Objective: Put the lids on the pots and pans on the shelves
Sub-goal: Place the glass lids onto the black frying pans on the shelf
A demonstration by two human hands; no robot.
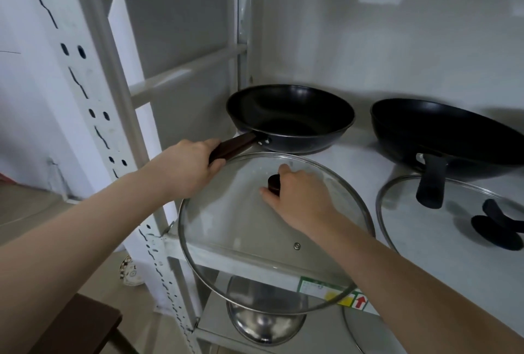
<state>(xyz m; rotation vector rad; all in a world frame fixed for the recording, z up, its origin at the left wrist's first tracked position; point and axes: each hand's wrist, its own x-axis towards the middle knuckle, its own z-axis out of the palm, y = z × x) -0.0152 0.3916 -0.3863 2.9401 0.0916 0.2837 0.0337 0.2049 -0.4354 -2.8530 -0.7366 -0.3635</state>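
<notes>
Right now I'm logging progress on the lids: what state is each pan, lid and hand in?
Left pan: uncovered, on the shelf.
Left hand: grips the left pan's brown handle.
Glass lid: held in front of the left pan, not on it.
Right hand: pinches the lid's knob.
Right pan: uncovered.
Second glass lid: lying flat on the shelf.
Steel pot: lower shelf, uncovered.

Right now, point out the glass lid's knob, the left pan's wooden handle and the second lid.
knob (274,182), head view, dark side.
wooden handle (236,146), head view, bare shaft.
second lid (453,220), head view, glass.
</notes>
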